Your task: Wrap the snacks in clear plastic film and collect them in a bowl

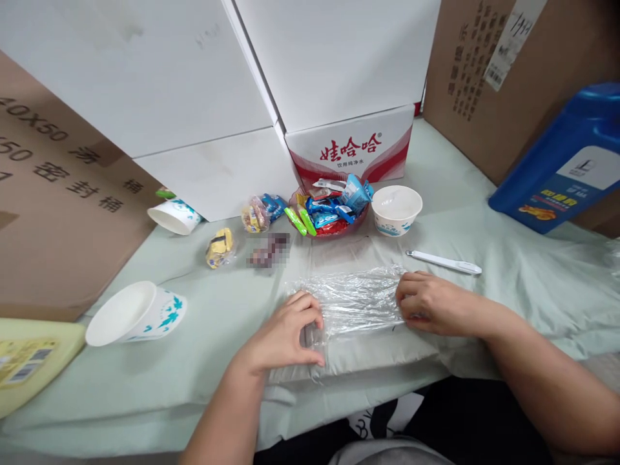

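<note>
My left hand (290, 332) presses down on the left end of a crinkled sheet of clear plastic film (356, 300), fingers curled, thumb pinching its near-left corner against the grey flat pouch (368, 352) underneath. My right hand (426, 303) is clenched loosely on the film's right edge, fingertips tucked onto it. The film lies flat in front of me, stretched between both hands, on the pale green cloth-covered table (203, 361). The pouch's near edge sits close to the table's front edge, so there is little room toward me.

Just beyond my right hand, a slim white pen-shaped tool (443, 261) lies apart from the film's far corner. Further back, a red bowl heaped with wrapped snacks (329, 213) and an upright white paper bowl (397, 210) stand side by side, well clear of the film. Left of them, small snack packets (220, 247) lie scattered. A white paper bowl with blue print (138, 313) lies tipped on its side, well to my left, with open cloth between. The blue plastic jug (566, 161) stands far right, with bare cloth before it. White cartons (334, 58) wall the back.
</note>
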A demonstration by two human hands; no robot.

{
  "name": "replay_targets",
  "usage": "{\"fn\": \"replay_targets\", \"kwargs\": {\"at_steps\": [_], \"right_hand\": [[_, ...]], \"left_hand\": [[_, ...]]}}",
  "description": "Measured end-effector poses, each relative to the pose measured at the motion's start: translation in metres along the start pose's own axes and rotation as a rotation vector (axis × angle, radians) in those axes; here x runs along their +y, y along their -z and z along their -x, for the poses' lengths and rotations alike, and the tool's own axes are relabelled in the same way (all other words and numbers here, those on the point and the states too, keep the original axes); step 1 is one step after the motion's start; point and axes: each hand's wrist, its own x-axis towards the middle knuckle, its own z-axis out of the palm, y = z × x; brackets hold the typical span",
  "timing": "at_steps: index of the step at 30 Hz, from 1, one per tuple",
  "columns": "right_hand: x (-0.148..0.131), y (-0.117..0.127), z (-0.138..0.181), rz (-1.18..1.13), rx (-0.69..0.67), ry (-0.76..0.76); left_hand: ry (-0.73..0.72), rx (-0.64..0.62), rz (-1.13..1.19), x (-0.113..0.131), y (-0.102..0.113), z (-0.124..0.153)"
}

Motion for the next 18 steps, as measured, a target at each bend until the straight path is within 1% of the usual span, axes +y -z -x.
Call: {"fn": "replay_targets", "kwargs": {"at_steps": [4,7,9,13,15,18], "right_hand": [[0.002,0.007,0.006,-0.082,-0.056,-0.022],[0.006,0.012,0.01,-0.165,-0.049,-0.086],[0.009,0.015,0.012,-0.212,-0.028,-0.193],[0.015,0.011,0.007,-0.254,0.05,-0.411],[0.017,0.005,0.003,-0.254,0.103,-0.475],[0.017,-0.004,-0.003,-0.181,0.143,-0.549]], "left_hand": [[0.028,-0.026,-0.031,0.004,0.003,0.006],[0.028,0.007,0.069,0.0,0.007,0.012],[0.083,0.104,0.204,-0.007,0.009,0.016],[0.328,0.381,0.442,-0.022,0.003,0.016],[0.418,0.469,0.466,-0.028,-0.002,0.012],[0.496,0.553,0.362,-0.032,-0.01,0.005]]}}
